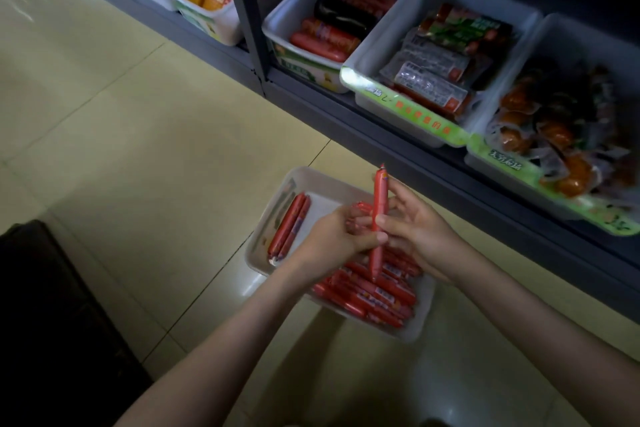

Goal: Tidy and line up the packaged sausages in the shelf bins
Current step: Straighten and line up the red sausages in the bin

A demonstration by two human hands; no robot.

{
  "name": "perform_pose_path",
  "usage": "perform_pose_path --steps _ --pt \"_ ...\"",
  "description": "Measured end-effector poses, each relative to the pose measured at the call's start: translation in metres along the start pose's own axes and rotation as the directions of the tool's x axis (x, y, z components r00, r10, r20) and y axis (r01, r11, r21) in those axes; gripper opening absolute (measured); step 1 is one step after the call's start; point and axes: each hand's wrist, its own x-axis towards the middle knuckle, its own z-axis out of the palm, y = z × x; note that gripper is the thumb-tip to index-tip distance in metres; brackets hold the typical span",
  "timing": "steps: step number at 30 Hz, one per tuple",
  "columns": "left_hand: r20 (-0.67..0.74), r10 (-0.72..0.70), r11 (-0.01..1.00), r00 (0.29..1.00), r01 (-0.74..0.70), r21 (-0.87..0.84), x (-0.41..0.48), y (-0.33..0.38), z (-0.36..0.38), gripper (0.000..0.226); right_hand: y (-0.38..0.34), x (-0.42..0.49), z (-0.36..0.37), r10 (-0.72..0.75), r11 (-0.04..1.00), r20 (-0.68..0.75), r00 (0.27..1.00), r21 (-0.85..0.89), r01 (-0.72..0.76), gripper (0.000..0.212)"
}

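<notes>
A white bin (304, 180) stands on the tiled floor below the shelf. Two red sausage sticks (289, 227) lie side by side along its left wall, and a loose heap of red sausages (374, 295) fills its near right part. Above the bin, both hands hold one long red sausage (380, 198) nearly upright. My left hand (332, 239) grips its lower half together with a few other sausages. My right hand (415, 225) pinches its middle between thumb and fingers.
A dark grey shelf ledge (381, 146) runs diagonally behind the floor bin. On it stand white bins: one with red and black sausages (332, 28), one with flat sausage packs (433, 76), one with orange wrapped snacks (554, 135). A dark object (52, 305) lies at the left.
</notes>
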Motion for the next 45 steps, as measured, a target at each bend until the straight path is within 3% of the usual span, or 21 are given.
perform_pose_path --steps 5,10,15,18,19,20,22,23,25,27,29,33,35,37,39,40,42,45 --pt "0.144 -0.064 0.996 0.987 0.071 -0.044 -0.024 0.005 -0.004 0.040 -0.009 -0.018 0.004 -0.040 0.994 -0.033 0.999 0.097 0.043 0.034" --pt "0.271 -0.003 0.996 0.962 0.026 -0.080 -0.045 0.006 0.000 0.014 -0.021 -0.025 0.004 -0.103 0.990 -0.097 0.990 0.081 0.111 0.021" --pt "0.361 0.034 0.993 0.932 0.010 -0.119 -0.051 0.009 0.002 0.026 -0.031 -0.037 0.007 -0.123 0.986 -0.010 0.992 0.115 0.124 0.024" --pt "0.400 0.047 0.992 0.915 0.005 -0.128 -0.055 0.011 0.001 0.025 -0.032 -0.041 0.004 -0.130 0.975 -0.026 0.991 0.176 0.133 0.021" --pt "0.408 0.051 0.991 0.912 0.005 -0.135 -0.057 0.011 0.001 0.024 -0.030 -0.042 0.005 -0.137 0.986 -0.053 0.989 0.091 0.141 0.019" --pt "0.401 0.054 0.987 0.914 0.013 -0.163 -0.058 0.012 0.002 0.023 -0.028 -0.042 0.005 -0.166 0.981 -0.092 0.982 -0.120 0.155 0.017" --pt "0.313 0.048 0.950 0.948 0.054 -0.307 -0.059 0.016 0.005 0.022 -0.023 -0.043 0.006 -0.277 0.755 -0.098 0.956 -0.638 0.153 0.037" --pt "0.231 0.015 0.908 0.973 0.083 -0.411 -0.057 0.018 0.004 0.022 -0.022 -0.045 0.007 -0.315 0.627 -0.039 0.948 -0.759 0.177 0.054" --pt "0.103 -0.105 0.771 0.989 0.146 -0.620 -0.050 0.019 -0.002 0.021 -0.025 -0.051 0.011 -0.303 0.534 0.126 0.945 -0.798 0.278 0.066" --pt "0.103 -0.198 0.618 0.975 0.206 -0.759 -0.044 0.019 -0.008 0.021 -0.026 -0.055 0.015 -0.291 0.463 0.294 0.910 -0.789 0.403 0.052" --pt "0.119 -0.238 0.568 0.964 0.238 -0.788 -0.046 0.021 -0.010 0.021 -0.024 -0.054 0.017 -0.333 0.358 0.388 0.859 -0.791 0.496 0.043" --pt "0.168 -0.239 0.528 0.956 0.273 -0.804 -0.051 0.023 -0.004 0.022 -0.019 -0.048 0.019 -0.489 0.184 0.445 0.750 -0.788 0.587 0.025" --pt "0.096 -0.283 0.738 0.954 0.281 -0.613 -0.047 0.019 -0.003 0.030 -0.018 -0.046 0.020 -0.548 0.246 0.369 0.751 -0.787 0.566 0.019" --pt "-0.073 -0.258 0.958 0.963 0.245 -0.150 -0.046 0.014 0.000 0.040 -0.019 -0.045 0.020 -0.566 0.441 0.145 0.811 -0.778 0.447 0.015" --pt "-0.214 -0.048 0.952 0.976 0.109 0.287 -0.049 0.010 0.003 0.045 -0.019 -0.042 0.018 -0.513 0.642 -0.084 0.854 -0.698 0.317 0.014" --pt "-0.218 0.096 0.912 0.971 0.002 0.411 -0.051 0.011 0.006 0.045 -0.019 -0.040 0.018 -0.482 0.709 -0.148 0.863 -0.644 0.286 0.013" --pt "-0.195 0.298 0.837 0.935 -0.157 0.524 -0.054 0.016 0.011 0.035 -0.020 -0.037 0.022 -0.447 0.786 -0.181 0.876 -0.546 0.288 0.013" --pt "-0.279 0.399 0.834 0.874 -0.219 0.507 -0.051 0.018 0.012 0.019 -0.023 -0.036 0.029 -0.379 0.872 -0.156 0.912 -0.390 0.296 0.023"
